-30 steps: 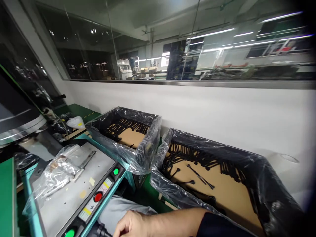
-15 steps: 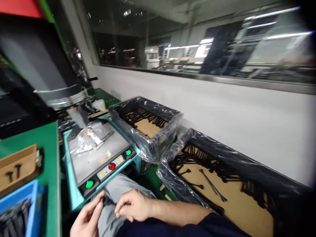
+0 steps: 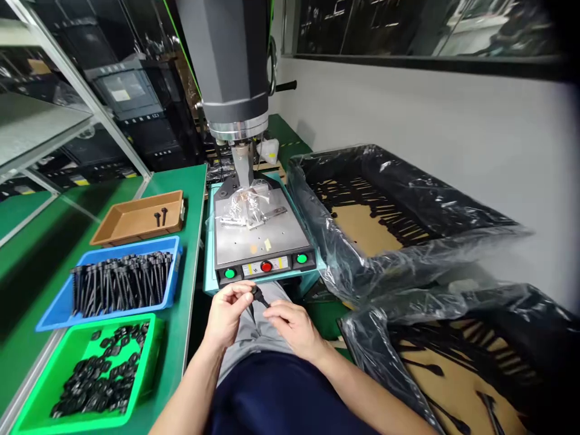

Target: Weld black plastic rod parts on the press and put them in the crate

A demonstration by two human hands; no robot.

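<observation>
Both my hands meet over my lap, just in front of the machine's button panel (image 3: 265, 266). My left hand (image 3: 229, 314) pinches a small black part (image 3: 258, 296) between thumb and fingers. My right hand (image 3: 293, 326) is curled, its fingertips touching the same black part from the right. Above stands the grey press head (image 3: 231, 66) over a grey work plate (image 3: 254, 232) that carries a crumpled clear bag (image 3: 244, 205).
On the green bench at left sit a brown tray (image 3: 136, 220) with two black pins, a blue tray (image 3: 115, 281) of long black pins, and a green tray (image 3: 95, 368) of small black pieces. Two plastic-lined cardboard boxes (image 3: 389, 211) (image 3: 475, 368) of black parts stand at right.
The view has swung left and down from the boxes to the press and trays. My left hand came into view and both hands rose together onto the small black part.
</observation>
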